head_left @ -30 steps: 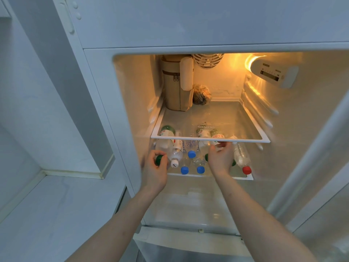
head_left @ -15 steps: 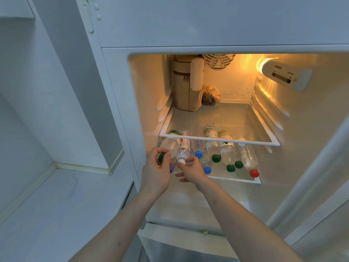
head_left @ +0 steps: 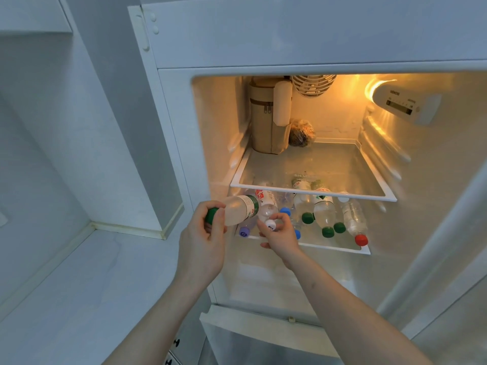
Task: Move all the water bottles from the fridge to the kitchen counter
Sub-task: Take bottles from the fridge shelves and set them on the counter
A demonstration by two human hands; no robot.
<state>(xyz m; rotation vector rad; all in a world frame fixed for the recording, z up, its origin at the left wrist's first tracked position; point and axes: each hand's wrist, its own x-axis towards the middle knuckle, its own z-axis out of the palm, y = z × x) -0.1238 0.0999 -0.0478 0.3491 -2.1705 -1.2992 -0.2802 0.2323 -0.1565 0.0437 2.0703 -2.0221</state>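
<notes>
A pale desk (head_left: 87,280) fills the lower left of the frame, beside the open fridge (head_left: 216,133). At centre, the left hand (head_left: 203,243) grips a green-capped bottle (head_left: 237,210) by its cap end, drawn partly past the fridge's left edge. The right hand (head_left: 279,234) pinches the white cap of a red-labelled bottle (head_left: 266,206) on the lower shelf (head_left: 337,248), where other bottles (head_left: 325,213) lie, caps forward. A tan bag (head_left: 266,119) stands on the upper shelf (head_left: 311,193).
</notes>
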